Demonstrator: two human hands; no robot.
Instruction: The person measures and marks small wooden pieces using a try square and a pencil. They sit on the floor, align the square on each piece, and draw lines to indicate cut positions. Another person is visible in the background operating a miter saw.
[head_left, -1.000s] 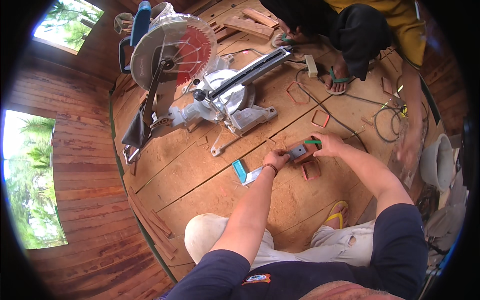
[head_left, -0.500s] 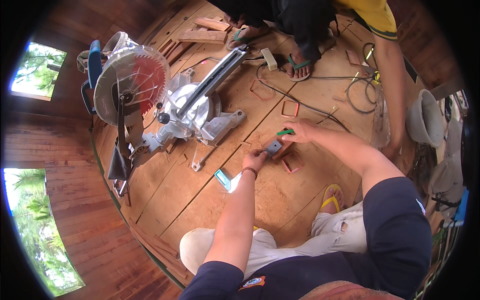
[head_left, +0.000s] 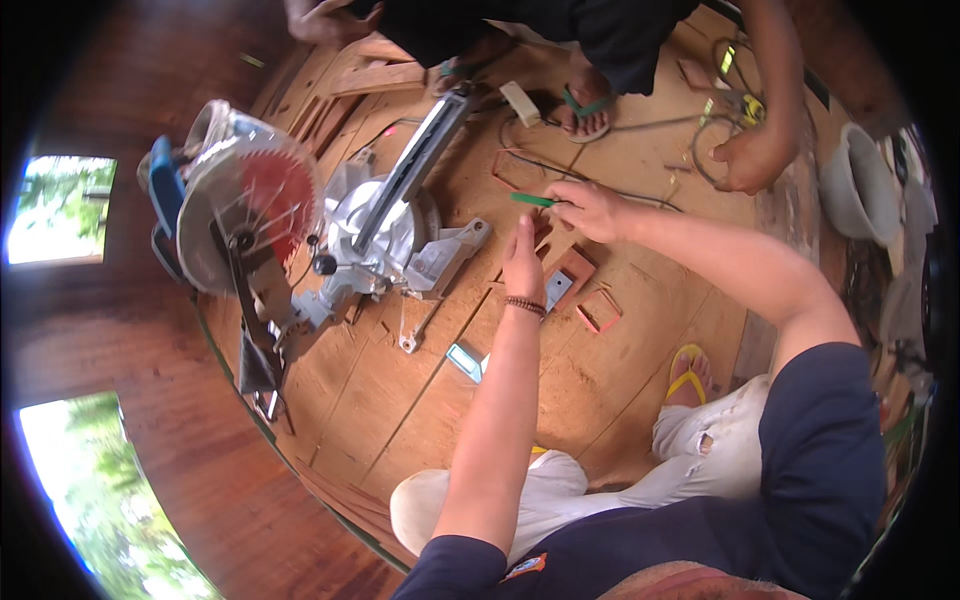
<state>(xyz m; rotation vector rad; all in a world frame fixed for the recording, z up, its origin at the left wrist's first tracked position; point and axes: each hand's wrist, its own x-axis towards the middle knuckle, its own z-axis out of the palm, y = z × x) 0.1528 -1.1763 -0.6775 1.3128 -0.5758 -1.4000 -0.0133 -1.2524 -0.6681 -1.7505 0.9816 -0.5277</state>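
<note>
head view: the right hand (head_left: 592,208) pinches a green pencil (head_left: 532,200), thin and straight, lying level just above the plywood floor (head_left: 420,400). the left hand (head_left: 523,262) is raised beside it, fingers straight and pressed together, holding nothing. just below the hands lie a small wooden block (head_left: 572,268), a grey metal piece (head_left: 556,289) and a reddish open wood frame (head_left: 598,310). to the left stands a miter saw (head_left: 300,235), cast grey metal with a round red toothed blade. the floor is scuffed, pale brown sheet.
</note>
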